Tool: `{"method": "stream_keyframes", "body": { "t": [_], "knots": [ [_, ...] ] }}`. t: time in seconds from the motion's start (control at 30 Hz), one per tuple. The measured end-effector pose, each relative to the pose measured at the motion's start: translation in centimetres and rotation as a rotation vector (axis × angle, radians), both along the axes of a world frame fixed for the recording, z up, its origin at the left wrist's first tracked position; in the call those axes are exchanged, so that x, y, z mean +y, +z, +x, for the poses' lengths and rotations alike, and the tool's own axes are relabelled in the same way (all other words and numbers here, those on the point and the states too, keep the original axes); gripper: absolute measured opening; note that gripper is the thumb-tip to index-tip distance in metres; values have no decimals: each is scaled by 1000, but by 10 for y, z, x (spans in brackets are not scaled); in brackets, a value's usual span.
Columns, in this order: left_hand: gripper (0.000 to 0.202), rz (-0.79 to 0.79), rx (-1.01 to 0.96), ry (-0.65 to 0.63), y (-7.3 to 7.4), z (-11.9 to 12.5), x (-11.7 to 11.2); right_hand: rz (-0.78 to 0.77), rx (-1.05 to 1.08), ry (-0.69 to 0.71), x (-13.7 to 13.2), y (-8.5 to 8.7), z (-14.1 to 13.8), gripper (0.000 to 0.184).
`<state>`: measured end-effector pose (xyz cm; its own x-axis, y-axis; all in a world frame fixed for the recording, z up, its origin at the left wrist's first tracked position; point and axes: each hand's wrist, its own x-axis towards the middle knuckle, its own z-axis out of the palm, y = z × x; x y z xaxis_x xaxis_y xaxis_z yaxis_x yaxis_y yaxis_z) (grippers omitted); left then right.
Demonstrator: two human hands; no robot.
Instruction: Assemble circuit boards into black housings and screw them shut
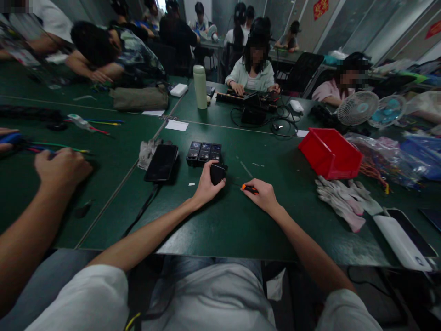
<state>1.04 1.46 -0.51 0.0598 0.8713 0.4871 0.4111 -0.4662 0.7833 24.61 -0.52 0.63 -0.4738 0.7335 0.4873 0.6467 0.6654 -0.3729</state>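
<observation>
Pinching a small black box (217, 174) in the left hand (207, 183), just to the near right of three black units (204, 153) on the green table (220, 225). Gripping an orange-and-black tool (245, 187) in the right hand (263, 195), right of the box. Seemingly working on the box with the tool; probably calling for a steady left hold and careful aim. Cannot tell any contact between tool and box.

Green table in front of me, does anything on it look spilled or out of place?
No spill stands out. A small white scrap lies loose on the green tabletop between your left hand and the black rectangular device, perhaps stray litter.
</observation>
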Motion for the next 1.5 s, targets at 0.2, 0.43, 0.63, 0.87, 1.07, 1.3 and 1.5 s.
{"method": "stream_keyframes", "body": {
  "t": [0.2, 0.43, 0.63, 0.87, 1.07, 1.3, 1.5],
  "knots": [
    [59, -6, 2, 5, 0, 0, 0, 9, -27, 17, -1, 2, -1, 19],
    [59, 0, 10, 15, 1, -1, 0, -3, -25, 24, 0, 2, -1, 22],
    [59, 5, -3, 12, -1, 0, 1, -14, -49, 10, -2, 5, -2, 25],
    [60, -7, 2, 16, -1, 0, 1, -36, -25, 19, -2, 3, -3, 27],
    [60, -5, -3, 6, 0, 0, 0, -43, 11, 12, 0, -1, -1, 19],
    [60, -7, 1, 9, 0, 0, 1, -6, -44, 17, -1, 1, 0, 17],
    [59, -10, -3, 11, 0, 0, 1, -18, -55, 26, 0, 1, -1, 21]
  ]
}}
